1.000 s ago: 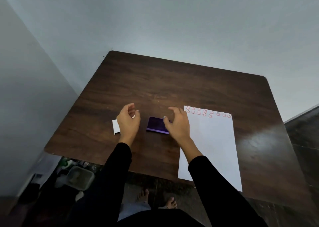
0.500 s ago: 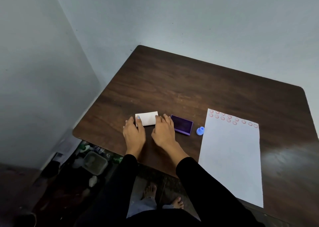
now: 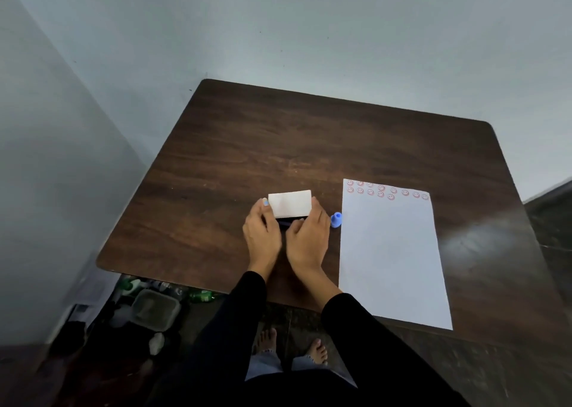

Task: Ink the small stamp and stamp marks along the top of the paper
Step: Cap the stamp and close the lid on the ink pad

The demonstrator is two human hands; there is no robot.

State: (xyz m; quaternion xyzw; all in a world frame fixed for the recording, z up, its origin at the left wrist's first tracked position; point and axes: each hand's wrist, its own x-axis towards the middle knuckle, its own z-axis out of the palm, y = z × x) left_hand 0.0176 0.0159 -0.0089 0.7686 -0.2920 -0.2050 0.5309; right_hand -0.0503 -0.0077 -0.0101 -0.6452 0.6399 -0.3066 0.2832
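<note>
Bench [image 3: 278,146] carries one paper [image 3: 390,252] with about fifteen red marks in two rows along its top edge, one white lid [image 3: 290,203] over one dark ink pad [image 3: 284,221], and one small blue stamp [image 3: 336,219] lying loose between pad and paper. Left hand [image 3: 261,236] and right hand [image 3: 308,239] each pinch a lid end, grip closed on it. Risk: skewed lid fails to seat; right knuckles nudge stamp onto paper, smearing ink.

A dark wooden table [image 3: 278,146] stood in a corner of pale grey walls [image 3: 278,20]; bottles [image 3: 201,296] and a plastic tub [image 3: 156,309] cluttered the dark floor [image 3: 102,372] beneath.
</note>
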